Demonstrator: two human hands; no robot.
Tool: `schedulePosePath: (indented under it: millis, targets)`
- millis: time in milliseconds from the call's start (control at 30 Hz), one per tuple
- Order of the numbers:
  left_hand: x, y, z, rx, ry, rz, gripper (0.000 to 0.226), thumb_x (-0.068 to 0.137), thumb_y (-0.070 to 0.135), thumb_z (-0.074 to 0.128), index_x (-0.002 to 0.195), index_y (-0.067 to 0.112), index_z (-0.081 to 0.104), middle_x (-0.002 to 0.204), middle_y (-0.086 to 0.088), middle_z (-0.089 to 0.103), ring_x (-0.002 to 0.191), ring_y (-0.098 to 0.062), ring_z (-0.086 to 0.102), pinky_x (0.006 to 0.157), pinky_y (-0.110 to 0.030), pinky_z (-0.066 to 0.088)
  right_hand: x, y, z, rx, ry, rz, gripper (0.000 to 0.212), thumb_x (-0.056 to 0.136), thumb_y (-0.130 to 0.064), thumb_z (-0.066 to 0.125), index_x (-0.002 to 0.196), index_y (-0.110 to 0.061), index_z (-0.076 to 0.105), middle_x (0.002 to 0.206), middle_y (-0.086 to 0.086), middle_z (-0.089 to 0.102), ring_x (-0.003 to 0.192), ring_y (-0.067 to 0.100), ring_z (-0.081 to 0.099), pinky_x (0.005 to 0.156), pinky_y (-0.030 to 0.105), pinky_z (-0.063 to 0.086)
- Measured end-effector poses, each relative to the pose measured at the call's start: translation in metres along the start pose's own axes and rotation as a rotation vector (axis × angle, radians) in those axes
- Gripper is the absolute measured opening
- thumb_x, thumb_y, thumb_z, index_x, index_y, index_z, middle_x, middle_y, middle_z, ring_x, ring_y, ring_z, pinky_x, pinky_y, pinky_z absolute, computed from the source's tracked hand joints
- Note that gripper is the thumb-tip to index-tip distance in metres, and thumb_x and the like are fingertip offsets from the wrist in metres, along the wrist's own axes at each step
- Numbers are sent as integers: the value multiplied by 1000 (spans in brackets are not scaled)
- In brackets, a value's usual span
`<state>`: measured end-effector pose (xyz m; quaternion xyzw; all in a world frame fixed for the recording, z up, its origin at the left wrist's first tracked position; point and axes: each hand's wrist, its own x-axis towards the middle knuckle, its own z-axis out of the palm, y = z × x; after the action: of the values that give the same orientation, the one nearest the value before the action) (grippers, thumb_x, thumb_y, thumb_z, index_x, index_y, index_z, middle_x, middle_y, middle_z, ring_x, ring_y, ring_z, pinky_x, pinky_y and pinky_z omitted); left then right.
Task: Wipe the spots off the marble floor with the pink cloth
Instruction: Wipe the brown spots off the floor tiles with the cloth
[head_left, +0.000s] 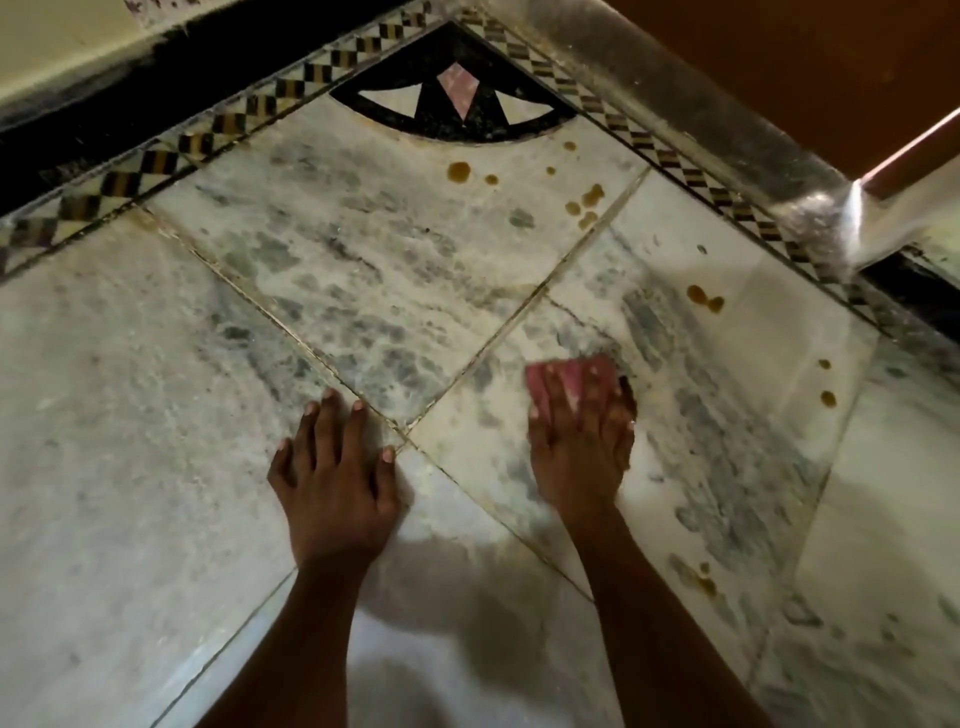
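Half of pink cloth (569, 379) hidden under right hand (582, 441) (blurred).

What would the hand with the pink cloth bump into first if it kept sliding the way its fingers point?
Probably bare marble for a good stretch. The right hand presses the cloth flat, fingers pointing up the picture. The first things in that line look like the brown spots by the tile joint, then the checkered border.

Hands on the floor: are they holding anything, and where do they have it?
The right hand presses the pink cloth flat to the marble floor, fingers spread over its near part. The left hand holds nothing.
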<state>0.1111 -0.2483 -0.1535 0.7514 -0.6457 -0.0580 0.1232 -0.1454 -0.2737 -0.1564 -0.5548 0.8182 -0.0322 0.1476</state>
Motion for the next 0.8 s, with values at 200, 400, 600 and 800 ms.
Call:
schedulePosePath:
  millis: [200, 400, 600, 800]
  targets:
    - [0, -2, 5, 5, 8, -15, 63, 99, 51, 44, 156, 23, 48, 172, -5, 35, 157, -32, 35, 120, -56, 26, 30, -65, 14, -13, -10, -226, 62, 111, -63, 25, 166, -58, -1, 180, -1, -20, 167, 37, -17, 133, 61, -9]
    - [-2, -5, 9, -27, 13, 21, 64, 99, 52, 43, 156, 24, 48, 171, -7, 38, 154, -33, 37, 118, -55, 28, -24, 29, 7, -28, 48, -256, 60, 108, -62, 20, 167, -55, 14, 182, -7, -8, 170, 30, -1, 135, 57, 6]
    - [-24, 3, 9, -162, 29, 201, 65, 96, 49, 47, 157, 28, 49, 169, 2, 42, 152, -26, 43, 118, -51, 32, 14, 1, -5, 44, -18, -249, 61, 110, -52, 32, 166, -57, 8, 183, -2, -5, 169, 34, -9, 134, 57, -8]
    - [-86, 70, 24, -366, 54, 56, 64, 101, 49, 46, 159, 22, 47, 168, 0, 46, 157, -22, 39, 123, -55, 34, -41, 45, -42, 810, -258, -538, 40, 115, -18, 41, 138, -36, 67, 137, -18, 69, 118, -5, 64, 105, 25, 51]
